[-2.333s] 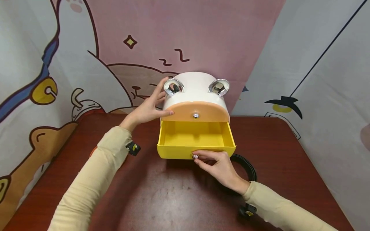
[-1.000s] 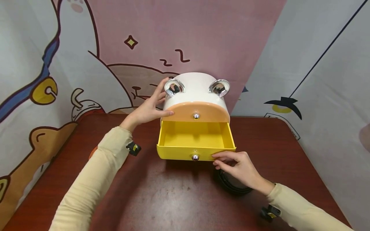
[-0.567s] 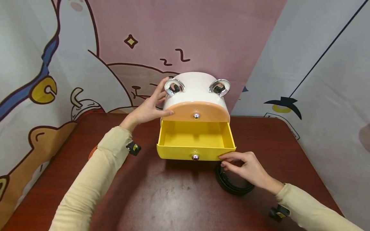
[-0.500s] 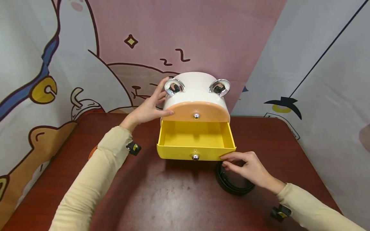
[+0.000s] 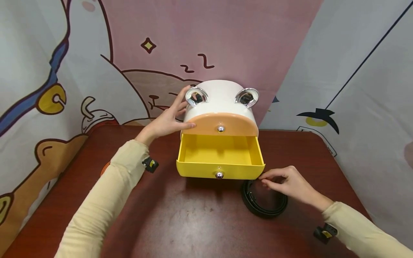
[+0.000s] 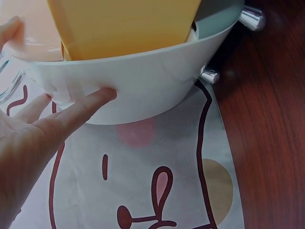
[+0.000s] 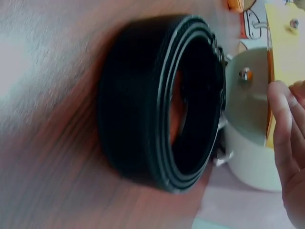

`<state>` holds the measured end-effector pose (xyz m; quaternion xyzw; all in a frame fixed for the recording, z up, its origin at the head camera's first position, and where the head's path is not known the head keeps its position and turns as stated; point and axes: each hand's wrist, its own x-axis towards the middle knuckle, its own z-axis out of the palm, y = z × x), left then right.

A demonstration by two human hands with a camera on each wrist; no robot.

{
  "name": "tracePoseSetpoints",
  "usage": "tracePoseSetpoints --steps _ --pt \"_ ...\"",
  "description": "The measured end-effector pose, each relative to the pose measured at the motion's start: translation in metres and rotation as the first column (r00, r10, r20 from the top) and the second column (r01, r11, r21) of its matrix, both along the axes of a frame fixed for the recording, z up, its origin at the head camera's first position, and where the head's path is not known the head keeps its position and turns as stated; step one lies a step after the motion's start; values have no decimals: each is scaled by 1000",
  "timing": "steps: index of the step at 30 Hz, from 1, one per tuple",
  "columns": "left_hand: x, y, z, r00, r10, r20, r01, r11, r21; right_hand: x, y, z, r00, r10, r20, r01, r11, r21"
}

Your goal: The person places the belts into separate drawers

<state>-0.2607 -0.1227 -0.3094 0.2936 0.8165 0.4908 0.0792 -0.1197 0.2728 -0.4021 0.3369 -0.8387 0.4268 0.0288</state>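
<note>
A white drawer cabinet [image 5: 222,102] with silver bulging eyes stands at the table's back. Its peach upper drawer [image 5: 206,123] is closed, while the yellow lower drawer [image 5: 222,171] is pulled out and shows a bare inside. My left hand [image 5: 166,123] rests on the cabinet's left side, thumb on the peach front; in the left wrist view its straight fingers [image 6: 97,100] press the white wall. Beside the yellow drawer's right front corner is my right hand [image 5: 292,184], thumb and fingertips close together, holding nothing. Below it lies a coiled black belt [image 5: 264,211], large in the right wrist view.
The reddish-brown table [image 5: 180,225] carries everything. An orange curved thing [image 5: 104,167] is mostly hidden behind the left sleeve. Right behind the cabinet hangs a printed cartoon cloth [image 5: 251,43]. Small silver knobs [image 5: 219,175] stick out from the drawer fronts.
My right hand has let go of the yellow drawer's knob and slid right along its front, past the corner. More of the belt shows. The left hand has stayed in place.
</note>
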Motion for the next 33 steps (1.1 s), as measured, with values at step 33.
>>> tracePoseSetpoints --steps 33 --pt "2 0 2 1000 -5 13 5 1000 4 -13 53 -42 954 -257 153 211 940 266"
